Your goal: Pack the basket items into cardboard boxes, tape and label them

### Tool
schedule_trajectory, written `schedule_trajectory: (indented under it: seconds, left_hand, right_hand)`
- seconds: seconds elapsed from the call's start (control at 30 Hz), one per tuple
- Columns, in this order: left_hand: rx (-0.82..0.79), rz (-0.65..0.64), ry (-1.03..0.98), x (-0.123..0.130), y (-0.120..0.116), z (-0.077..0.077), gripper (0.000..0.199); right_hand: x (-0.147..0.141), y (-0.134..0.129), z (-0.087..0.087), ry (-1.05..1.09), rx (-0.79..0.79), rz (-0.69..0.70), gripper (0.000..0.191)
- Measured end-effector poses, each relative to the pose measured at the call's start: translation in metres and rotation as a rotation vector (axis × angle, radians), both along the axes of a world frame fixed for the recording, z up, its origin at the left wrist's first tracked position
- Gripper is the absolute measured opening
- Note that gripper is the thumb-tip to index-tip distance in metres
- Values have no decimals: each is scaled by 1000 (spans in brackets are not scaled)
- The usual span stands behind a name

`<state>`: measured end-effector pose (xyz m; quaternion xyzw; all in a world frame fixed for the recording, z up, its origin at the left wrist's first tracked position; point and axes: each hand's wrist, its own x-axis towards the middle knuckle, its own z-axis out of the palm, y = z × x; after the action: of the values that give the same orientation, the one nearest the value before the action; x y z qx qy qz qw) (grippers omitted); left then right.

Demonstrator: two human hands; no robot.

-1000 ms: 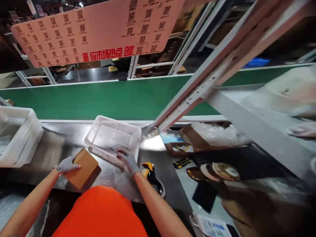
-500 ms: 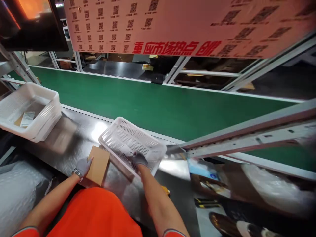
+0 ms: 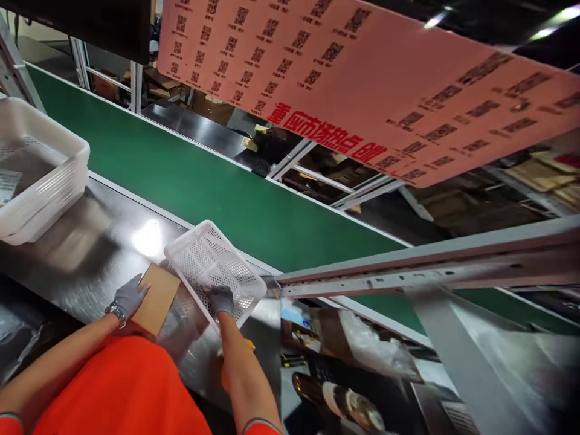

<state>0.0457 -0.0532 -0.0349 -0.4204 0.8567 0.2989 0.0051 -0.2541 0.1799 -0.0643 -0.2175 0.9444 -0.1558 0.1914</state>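
Note:
A brown cardboard box [image 3: 158,298] lies on the metal table [image 3: 109,266]. My left hand [image 3: 130,296], in a grey glove, rests against the box's left edge, fingers partly spread. Right of the box stands a white perforated basket [image 3: 242,272]. My gloved right hand [image 3: 222,299] reaches into it, with fingertips at something pale and small that I cannot make out. The fingers of that hand are partly hidden.
Stacked white baskets [image 3: 67,175] stand at the left, a label inside. A green conveyor belt [image 3: 181,187] runs behind the table. A metal beam [image 3: 385,272] crosses at the right, above a shelf of bottles and plastic bags. A pink board [image 3: 362,78] hangs overhead.
The view has turned and tilted, so the scene sits further left. Both hands keep nearly the same places, at the box and in the basket.

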Motion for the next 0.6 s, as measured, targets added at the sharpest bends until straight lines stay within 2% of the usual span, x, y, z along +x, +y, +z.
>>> schedule_trajectory:
  seconds: [0.1,0.2,0.27,0.4,0.47,0.53,0.57,0.6]
  left_hand:
    - [-97,-15,136,1,1,-12,60]
    - [-240,-92,187,1,1,-16,56]
    - [-298,-240,203,0,1,-13,44]
    - [-290,-699,241,-7,0,-4,34]
    - [-287,-783,231,-9,0,-6,38]
    - [-300,-785,196,-11,-2,-12,45]
    - [-314,-794,174,-12,-5,-16,48]
    - [-332,-806,159,-14,-9,-20,51]
  right_hand:
    - [6,0,5,-39,-65,-60,23]
    - [14,0,14,-95,-164,-128,21]
    - [21,1,23,-135,-249,-180,29]
    - [42,6,45,-147,-441,-305,64]
    - [60,12,58,-153,-598,-369,70]
    - [84,23,70,-203,-747,-350,59]
    - [99,28,74,-235,-775,-298,49]
    - [114,33,78,-252,-736,-220,38]
